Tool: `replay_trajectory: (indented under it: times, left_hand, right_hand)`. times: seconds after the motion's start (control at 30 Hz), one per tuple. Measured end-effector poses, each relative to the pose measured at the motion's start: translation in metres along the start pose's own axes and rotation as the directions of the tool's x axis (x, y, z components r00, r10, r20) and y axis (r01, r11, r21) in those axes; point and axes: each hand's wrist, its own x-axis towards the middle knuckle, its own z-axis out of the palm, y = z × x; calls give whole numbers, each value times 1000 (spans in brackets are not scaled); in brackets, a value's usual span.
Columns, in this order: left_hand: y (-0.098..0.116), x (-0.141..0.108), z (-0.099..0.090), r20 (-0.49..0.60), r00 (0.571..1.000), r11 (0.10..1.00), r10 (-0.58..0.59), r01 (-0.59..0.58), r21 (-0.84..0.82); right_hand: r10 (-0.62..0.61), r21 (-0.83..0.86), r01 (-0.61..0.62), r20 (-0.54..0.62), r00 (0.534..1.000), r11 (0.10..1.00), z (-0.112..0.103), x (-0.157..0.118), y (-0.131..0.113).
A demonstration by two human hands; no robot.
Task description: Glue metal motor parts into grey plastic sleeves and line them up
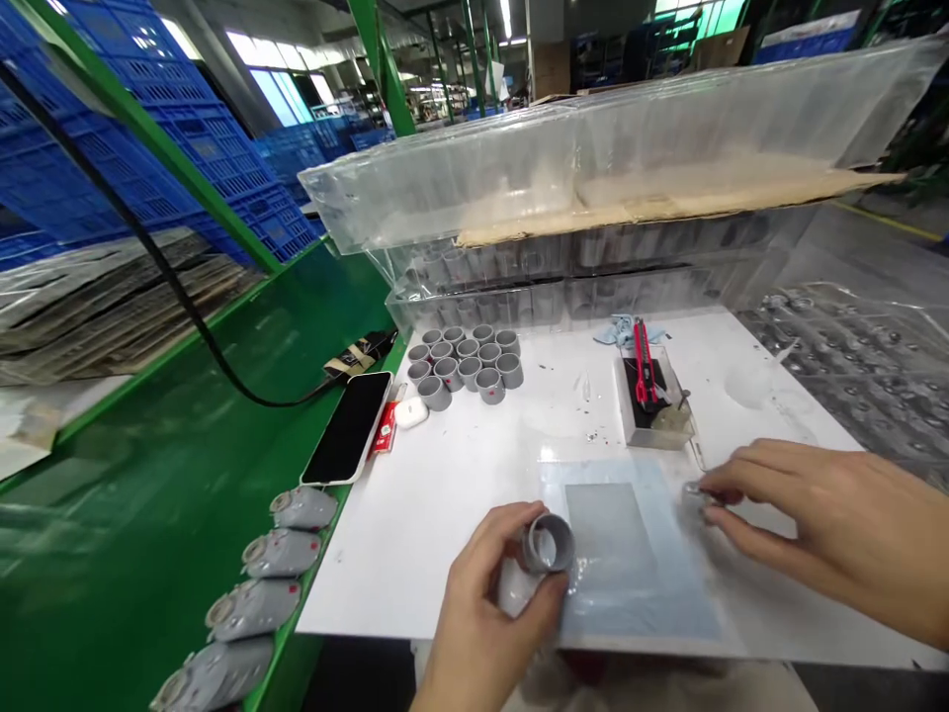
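In my left hand is a short grey ring, gripped between thumb and fingers with its open end facing me. It is held over the left edge of a grey sheet lying on a light blue film. Off to the right, my right hand pinches a small shiny object between thumb and fingertips, just above the white tabletop; its kind is too small to make out. Several similar grey rings stand grouped at the back left of the table.
A small tray holds a red utility knife, with a blue cloth behind. At left lie a phone, a white earbud case and several grey castings. Clear plastic trays are stacked across the back.
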Motion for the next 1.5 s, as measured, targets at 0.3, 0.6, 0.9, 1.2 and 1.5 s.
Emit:
replay_trajectory:
  times: [0.3,0.6,0.9,1.2,1.5]
  left_hand:
    - [3,3,3,3,998,995,55,-55,-87]
    - [-4,-3,8,-73,995,996,66,-70,-51]
    - [20,0,-2,-234,924,885,-302,181,-428]
    - [30,7,9,-162,917,721,-364,167,-672]
    - [27,4,11,-56,946,736,-319,210,-644]
  right_hand:
    - [-314,346,307,-38,949,886,41,66,-76]
    - [-240,402,269,-121,963,875,57,57,-59]
    - [-92,443,191,-236,967,876,64,60,-60]
    - [-70,507,177,-222,973,843,71,58,-66]
    - [-128,519,234,-232,964,822,77,58,-68]
